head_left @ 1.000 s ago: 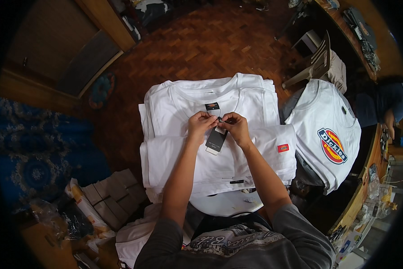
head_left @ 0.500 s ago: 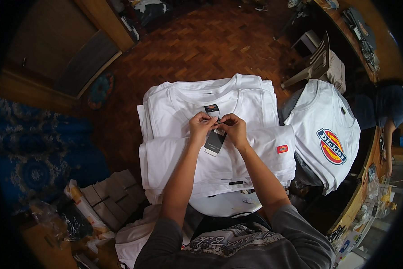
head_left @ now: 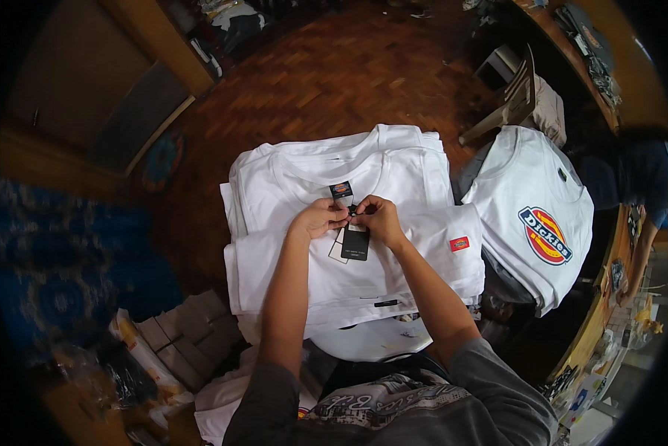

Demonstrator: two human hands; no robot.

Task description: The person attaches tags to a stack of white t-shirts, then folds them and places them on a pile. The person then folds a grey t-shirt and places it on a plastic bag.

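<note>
A stack of folded white T-shirts [head_left: 267, 260] lies before me, with the neckline of the top one toward the far side. At that neckline, just below the dark neck label [head_left: 340, 190], my left hand [head_left: 319, 220] and my right hand [head_left: 379, 220] meet with fingertips pinched. Between them they grip the dark cord of a hang tag; the fingers mostly hide the cord. The black hang tag [head_left: 355, 244] dangles below the fingers onto the shirt, a white tag [head_left: 337, 251] beside it. A small red patch [head_left: 459, 244] shows on the folded shirt to the right.
Right of the stack, a white T-shirt [head_left: 497, 178] with a large printed emblem drapes over grey cloth. Beyond it stands a plastic chair [head_left: 514, 104]. Another person's arm [head_left: 644, 249] reaches over a cluttered bench at far right. Pale stacked packs [head_left: 189, 334] sit at lower left.
The black tag has swung to hang straighter, and a white tag now shows to its left. Both hands remain pinched at the cord, a little lower. The view has shifted slightly.
</note>
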